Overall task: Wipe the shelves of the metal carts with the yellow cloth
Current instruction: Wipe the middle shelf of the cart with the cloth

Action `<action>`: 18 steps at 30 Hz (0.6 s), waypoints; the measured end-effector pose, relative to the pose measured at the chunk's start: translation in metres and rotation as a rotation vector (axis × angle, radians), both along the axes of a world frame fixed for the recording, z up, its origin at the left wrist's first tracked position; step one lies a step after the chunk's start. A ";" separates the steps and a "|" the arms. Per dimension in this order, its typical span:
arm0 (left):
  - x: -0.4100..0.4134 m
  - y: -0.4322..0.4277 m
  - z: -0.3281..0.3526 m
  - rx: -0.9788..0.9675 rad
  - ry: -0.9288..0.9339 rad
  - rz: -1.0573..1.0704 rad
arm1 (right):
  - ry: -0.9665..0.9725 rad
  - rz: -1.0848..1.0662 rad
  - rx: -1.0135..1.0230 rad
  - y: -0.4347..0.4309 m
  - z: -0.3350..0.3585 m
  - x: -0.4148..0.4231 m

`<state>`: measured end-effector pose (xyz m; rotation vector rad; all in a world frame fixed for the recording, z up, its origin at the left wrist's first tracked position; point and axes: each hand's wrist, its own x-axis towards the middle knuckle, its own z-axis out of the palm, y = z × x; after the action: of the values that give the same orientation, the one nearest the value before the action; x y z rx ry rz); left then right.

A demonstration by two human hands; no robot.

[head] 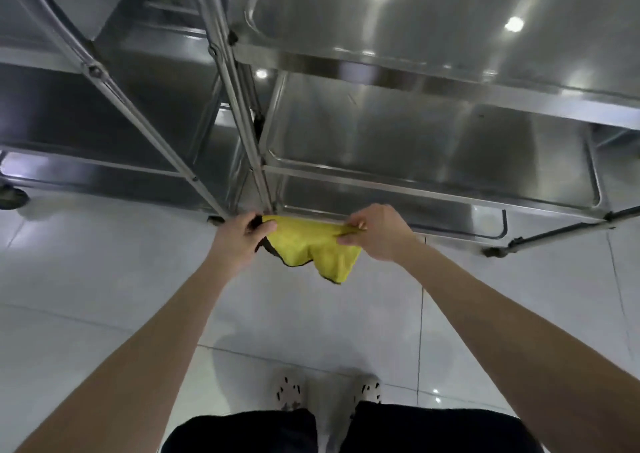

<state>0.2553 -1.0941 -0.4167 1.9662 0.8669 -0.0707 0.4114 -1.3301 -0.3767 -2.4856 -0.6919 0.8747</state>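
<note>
We look down on two steel carts standing side by side on a white tiled floor point(104, 279). The left cart point(104, 113) and the right cart point(433, 82) almost meet at their upright posts point(242, 113). The yellow cloth point(311, 250) is off the shelves, held in the air between both hands. It hangs just in front of the front rim of the right cart's bottom shelf point(398, 201), close to those posts. We cannot tell whether its upper edge touches the rim.

The left hand point(244, 236) has its fingers curled round one end of the cloth, thumb laid over the top, so that end is bunched and firmly held. The right hand point(379, 233) pinches the upper edge between thumb and forefinger, the other fingers loosely bent beneath. Between the two grips the top edge runs nearly straight while the rest sags in folds with its dark trim showing. We take this as the cloth being spread or refolded to give a flat wiping face.

The top shelf point(433, 20) and middle shelf point(433, 134) shine with ceiling-light reflections, and from here we cannot judge which shelves are already wiped. The person's patterned slippers point(289, 392) stand back from the carts, so a bend or crouch seems likely for reaching the lowest shelf.
</note>
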 end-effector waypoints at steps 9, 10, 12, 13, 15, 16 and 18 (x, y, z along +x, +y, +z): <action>0.042 -0.005 -0.033 -0.220 -0.173 0.154 | 0.036 -0.251 0.393 0.010 -0.051 0.029; 0.048 -0.004 -0.035 -0.351 -0.181 0.103 | 0.034 -0.310 0.443 0.010 -0.049 0.033; 0.057 -0.004 -0.046 -0.440 -0.135 -0.124 | 0.002 -0.402 0.477 0.009 -0.051 0.044; 0.061 -0.002 -0.056 -0.394 -0.120 -0.190 | -0.026 -0.417 0.478 0.007 -0.055 0.051; 0.074 -0.001 -0.076 -0.395 -0.248 -0.076 | 0.022 -0.435 0.547 0.000 -0.068 0.064; 0.081 -0.001 -0.084 -0.434 -0.369 0.035 | 0.109 -0.426 0.581 -0.004 -0.078 0.070; 0.091 -0.004 -0.096 -0.384 -0.563 0.169 | 0.174 -0.362 0.537 -0.011 -0.099 0.077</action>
<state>0.3464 -1.0984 -0.5127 1.4362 0.5867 0.3730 0.4880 -1.3406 -0.4755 -1.9421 -0.3398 0.6520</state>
